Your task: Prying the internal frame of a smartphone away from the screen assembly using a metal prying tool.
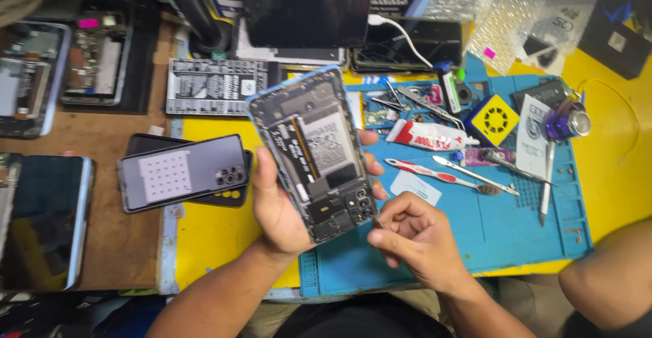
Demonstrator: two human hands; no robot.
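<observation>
A crowded repair bench runs from bare wood on the left to a yellow top with a blue work mat [516, 236] on the right. At the far left lie dismantled handsets; nearer the middle, a grey back cover [183, 173] rests flat. The left hand [282, 209] wraps the opened phone [316, 151] by its long edges, tilted, above the mat's near left corner. It looks light, stiff and fragile: bare boards and battery exposed, so the frame edges seem the safest hold. The right hand [418, 239] pinches a thin metal tool [377, 222] at the phone's lower corner. Further right lie a toothbrush [435, 173] and tweezers [468, 174].
</observation>
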